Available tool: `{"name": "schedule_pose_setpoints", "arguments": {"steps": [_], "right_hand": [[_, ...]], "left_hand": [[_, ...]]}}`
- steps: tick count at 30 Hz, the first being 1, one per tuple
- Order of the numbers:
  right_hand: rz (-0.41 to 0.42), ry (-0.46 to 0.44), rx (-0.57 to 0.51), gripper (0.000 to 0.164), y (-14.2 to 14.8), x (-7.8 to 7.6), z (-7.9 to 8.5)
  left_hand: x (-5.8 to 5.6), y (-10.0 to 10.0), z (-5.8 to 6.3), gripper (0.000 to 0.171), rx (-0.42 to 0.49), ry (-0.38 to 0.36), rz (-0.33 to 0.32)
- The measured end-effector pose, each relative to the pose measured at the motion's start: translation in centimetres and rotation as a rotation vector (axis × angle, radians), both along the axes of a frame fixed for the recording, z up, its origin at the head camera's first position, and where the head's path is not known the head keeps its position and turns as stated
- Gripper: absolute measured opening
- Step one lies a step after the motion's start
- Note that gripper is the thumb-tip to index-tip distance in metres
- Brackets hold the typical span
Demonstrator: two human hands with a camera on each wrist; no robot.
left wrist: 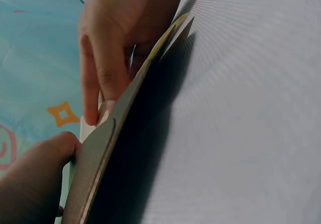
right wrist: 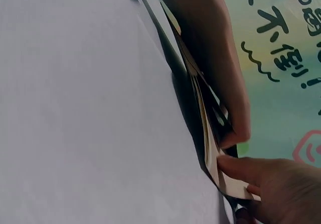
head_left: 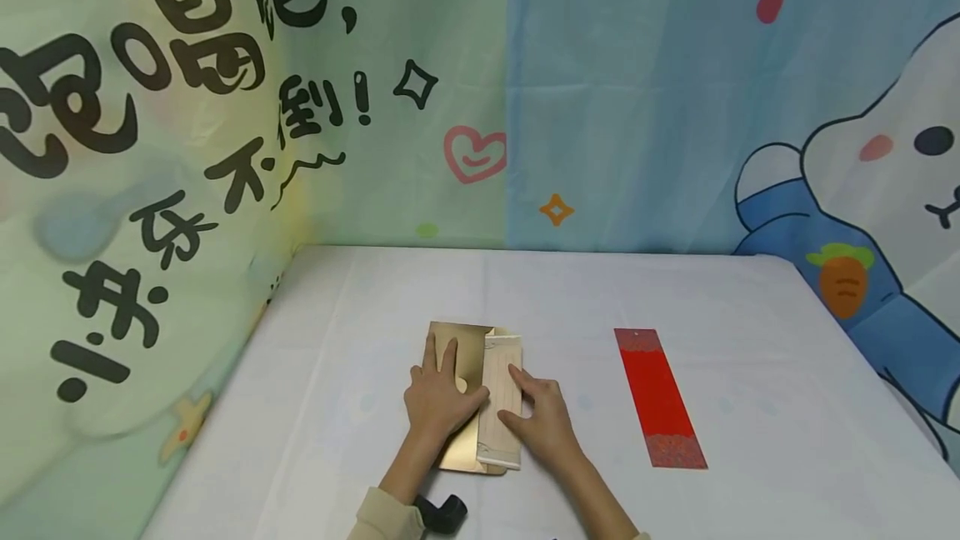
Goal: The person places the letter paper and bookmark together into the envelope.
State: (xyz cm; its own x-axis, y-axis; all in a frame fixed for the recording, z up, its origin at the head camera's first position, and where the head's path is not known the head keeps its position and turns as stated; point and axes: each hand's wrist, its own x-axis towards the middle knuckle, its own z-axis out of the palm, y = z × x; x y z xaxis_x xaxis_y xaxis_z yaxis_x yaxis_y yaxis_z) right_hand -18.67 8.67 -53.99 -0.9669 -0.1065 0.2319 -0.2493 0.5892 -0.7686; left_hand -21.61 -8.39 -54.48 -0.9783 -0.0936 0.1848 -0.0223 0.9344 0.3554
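A gold card packet (head_left: 459, 461) lies on the white table, looking layered at its edges. On its right side sits a long pale card strip (head_left: 498, 440) with a wood-like tone and faint marks at both ends. My left hand (head_left: 441, 398) rests on the gold packet, fingers spread straight, thumb reaching the strip's left edge. At the strip's right edge, the thumb and fingers of my right hand (head_left: 543, 419) pinch it. The right wrist view shows the strip (right wrist: 233, 184) under that thumb; the other fingertips are partly hidden. Seen edge-on, the packet (left wrist: 95, 163) stands slightly off the tabletop.
To the right lies a red strip (head_left: 660, 398) with patterned bands at both ends. A black object (head_left: 442, 515) sits by the left wrist, partly behind the sleeve. Printed cloth (head_left: 622, 107) hangs behind the white table (head_left: 750, 340) and along its left side.
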Motion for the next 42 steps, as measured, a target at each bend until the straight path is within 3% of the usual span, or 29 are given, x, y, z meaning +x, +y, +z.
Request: {"name": "schedule_pose_setpoints", "arguments": {"steps": [7,13,20,27,31,38,42], "right_hand": [[0.053,0.036,0.090,0.071,0.31,-0.09,0.17],[0.099,0.006,0.172,0.073,0.21,-0.16,0.15],[0.166,-0.012,0.113,0.077,0.98,-0.40,0.13],[0.227,0.101,0.206,0.080,0.50,-0.79,-0.14],[0.254,0.091,0.235,0.082,0.24,-0.85,-0.09],[0.308,0.017,0.176,0.085,0.88,-0.87,0.30],[0.323,0.039,0.244,0.086,0.73,-0.83,0.39]], "left_hand": [[-0.05,-0.04,0.06,0.091,-0.002,0.005,-0.005],[-0.01,0.04,-0.07,0.092,-0.005,-0.002,-0.012],[0.05,0.12,-0.15,0.091,-0.003,-0.002,-0.011],[0.15,-0.03,0.06,0.092,-0.015,-0.006,-0.012],[0.20,0.03,0.25,0.092,-0.024,-0.017,-0.011],[0.25,0.07,0.40,0.092,-0.020,-0.022,-0.019],[0.19,0.00,0.29,0.093,-0.028,-0.029,-0.016]]}}
